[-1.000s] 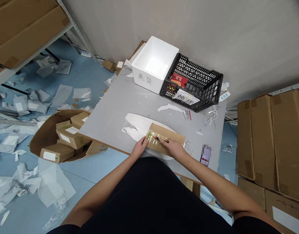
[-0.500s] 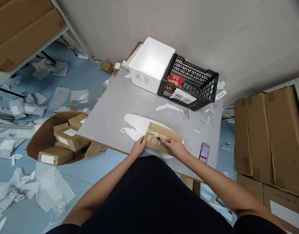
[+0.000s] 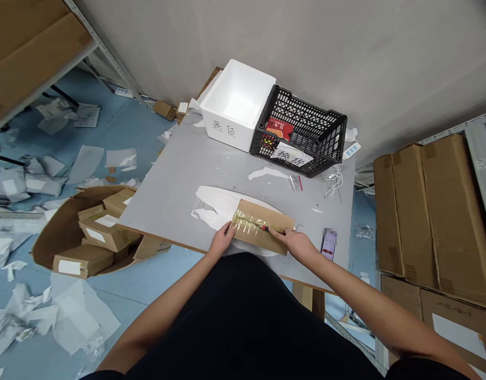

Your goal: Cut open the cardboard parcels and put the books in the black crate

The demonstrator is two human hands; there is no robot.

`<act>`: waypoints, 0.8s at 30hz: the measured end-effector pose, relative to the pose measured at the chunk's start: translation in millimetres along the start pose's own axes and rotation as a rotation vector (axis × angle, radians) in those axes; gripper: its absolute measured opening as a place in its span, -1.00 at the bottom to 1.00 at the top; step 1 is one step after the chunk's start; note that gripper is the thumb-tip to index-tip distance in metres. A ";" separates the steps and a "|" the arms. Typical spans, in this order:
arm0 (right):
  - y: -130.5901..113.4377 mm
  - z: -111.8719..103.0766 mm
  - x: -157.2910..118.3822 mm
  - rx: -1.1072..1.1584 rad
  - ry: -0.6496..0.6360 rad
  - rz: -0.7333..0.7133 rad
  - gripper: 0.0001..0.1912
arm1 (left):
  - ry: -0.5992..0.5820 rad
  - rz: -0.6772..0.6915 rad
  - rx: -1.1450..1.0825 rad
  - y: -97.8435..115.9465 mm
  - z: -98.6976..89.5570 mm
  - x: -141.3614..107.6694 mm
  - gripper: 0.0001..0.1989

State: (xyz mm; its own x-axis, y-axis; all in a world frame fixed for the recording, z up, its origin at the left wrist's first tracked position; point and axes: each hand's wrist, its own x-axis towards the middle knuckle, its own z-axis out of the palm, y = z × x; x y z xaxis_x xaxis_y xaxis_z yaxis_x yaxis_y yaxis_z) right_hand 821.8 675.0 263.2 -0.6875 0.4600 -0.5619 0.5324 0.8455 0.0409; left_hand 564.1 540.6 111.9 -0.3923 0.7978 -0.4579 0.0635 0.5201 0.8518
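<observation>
A flat brown cardboard package (image 3: pixel 258 226) with shiny tape along its middle lies on white sheeting (image 3: pixel 215 203) near the table's front edge. At its left end, my left hand (image 3: pixel 222 237) grips the edge and corner, fingers closed. A small red and black cutter (image 3: pixel 266 228) lies over the taped seam. My right hand (image 3: pixel 296 243) is closed around the cutter's rear end, above the package's right part, with the index finger stretched along it. The blade tip is too small to make out.
A white foam box (image 3: pixel 227 129) and a black crate (image 3: pixel 302 132) stand at the table's back. A phone (image 3: pixel 329 248) and a white cable (image 3: pixel 334 182) lie at right. A large carton (image 3: pixel 48 227) of packages stands left on the floor.
My right hand and the cutter have moved right along the taped seam, toward the package's right end. My left hand still holds the left end. The whole view has shifted slightly.
</observation>
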 end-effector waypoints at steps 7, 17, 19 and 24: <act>25.0 20.2 -34.7 -0.050 -0.036 0.056 -0.14 | -0.018 -0.004 0.024 11.0 -4.2 -3.9 -0.40; 47.3 48.1 -79.1 -0.054 -0.012 0.128 -0.07 | -0.009 -0.006 0.024 17.8 -4.1 -7.2 -0.47; 52.0 56.4 -86.4 -0.025 0.012 0.133 -0.11 | -0.012 -0.013 0.024 18.3 -3.8 -6.9 -0.47; 64.7 86.1 -112.9 0.060 0.063 0.181 -0.19 | -0.014 -0.019 0.051 21.3 -4.7 -6.5 -0.49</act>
State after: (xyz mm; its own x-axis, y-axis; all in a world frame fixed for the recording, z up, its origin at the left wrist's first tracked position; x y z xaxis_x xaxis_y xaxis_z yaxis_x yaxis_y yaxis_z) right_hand 976.5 654.4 258.1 -0.6064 0.6207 -0.4970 0.6774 0.7306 0.0859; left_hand 563.8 545.1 134.2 -0.3807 0.7916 -0.4781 0.1030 0.5501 0.8288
